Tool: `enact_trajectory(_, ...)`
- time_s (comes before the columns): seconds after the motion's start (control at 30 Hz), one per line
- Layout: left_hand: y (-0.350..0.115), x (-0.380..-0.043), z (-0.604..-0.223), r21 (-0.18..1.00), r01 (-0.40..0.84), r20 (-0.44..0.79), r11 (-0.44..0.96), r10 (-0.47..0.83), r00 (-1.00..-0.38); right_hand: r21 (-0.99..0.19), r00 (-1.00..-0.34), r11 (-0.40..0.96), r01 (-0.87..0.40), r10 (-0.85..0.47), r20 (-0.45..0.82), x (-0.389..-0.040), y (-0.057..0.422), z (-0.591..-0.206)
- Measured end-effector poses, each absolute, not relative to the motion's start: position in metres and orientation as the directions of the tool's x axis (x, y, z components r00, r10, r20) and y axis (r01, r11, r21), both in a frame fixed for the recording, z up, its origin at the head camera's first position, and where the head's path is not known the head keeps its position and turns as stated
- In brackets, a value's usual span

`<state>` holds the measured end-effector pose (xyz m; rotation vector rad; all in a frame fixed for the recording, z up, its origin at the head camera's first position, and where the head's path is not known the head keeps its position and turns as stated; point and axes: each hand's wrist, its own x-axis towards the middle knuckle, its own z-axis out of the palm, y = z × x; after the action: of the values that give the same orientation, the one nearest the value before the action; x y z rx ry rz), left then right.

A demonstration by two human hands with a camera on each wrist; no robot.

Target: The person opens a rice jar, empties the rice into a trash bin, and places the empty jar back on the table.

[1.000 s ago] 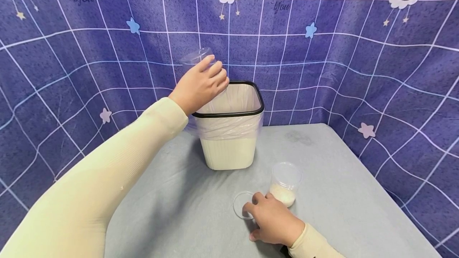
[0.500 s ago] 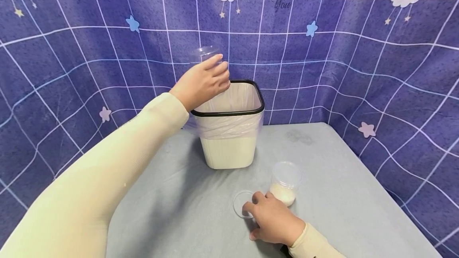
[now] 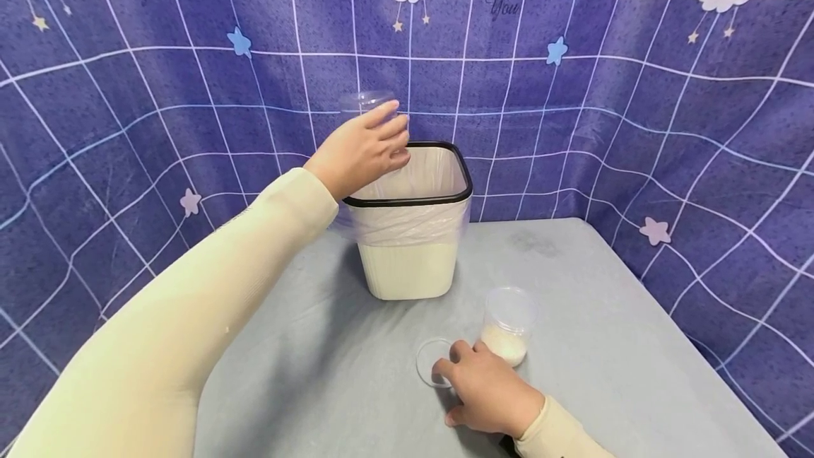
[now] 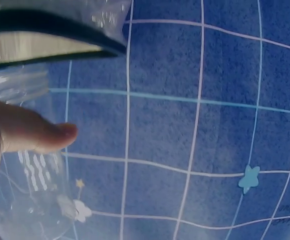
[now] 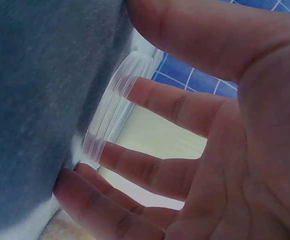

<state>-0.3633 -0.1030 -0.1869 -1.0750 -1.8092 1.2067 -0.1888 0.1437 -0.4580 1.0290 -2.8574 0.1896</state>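
My left hand [image 3: 364, 150] grips a clear plastic jar [image 3: 367, 99] above the back left of a white bin [image 3: 410, 263]. The jar is upside down, with its threaded neck toward the bin in the left wrist view, where the thumb [image 4: 40, 131] lies across its side. My right hand [image 3: 486, 387] rests low over the table, its fingertips touching the ridged edge of a clear round lid [image 5: 112, 107]. Its thumb stays apart from the lid. Just beyond that hand stands another clear jar [image 3: 510, 311], partly filled with white grains [image 3: 504, 345].
A black rim [image 3: 407, 201] and a translucent bag liner [image 3: 407, 228] top the bin. Grey cloth covers the table [image 3: 305, 380]. Behind and to both sides hangs a blue-purple curtain [image 3: 509, 112] with a grid print.
The jar in my left hand has gone from tilted to more squarely upside down and sunk slightly, moving a little right. My right hand, the lid and the other jar have stayed put.
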Motion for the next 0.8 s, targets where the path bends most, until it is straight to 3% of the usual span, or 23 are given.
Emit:
enact_trajectory(0.2, -0.104, -0.358, -0.173, -0.939, 0.197, 0.189, 0.282, 0.901, -0.391, -0.081, -0.765, 0.763, -0.642, -0.629, 0.136, -0.189, 0.143, -0.458)
enact_trajectory(0.47, -0.096, -0.363, -0.196, -0.959, 0.244, 0.035, 0.144, 0.915, -0.402, -0.087, -0.767, 0.763, -0.641, -0.630, 0.123, -0.188, 0.144, -0.457)
enact_trajectory(0.7, -0.097, -0.356, -0.178, -0.938, 0.196, 0.216, 0.286, 0.924, -0.315, -0.085, -0.764, 0.761, -0.643, -0.629, 0.144, -0.188, 0.143, -0.456)
enact_trajectory(0.8, -0.098, -0.357, -0.181, -0.945, 0.206, 0.177, 0.253, 0.929, -0.326, -0.086, -0.764, 0.761, -0.643, -0.630, 0.144, -0.187, 0.143, -0.457)
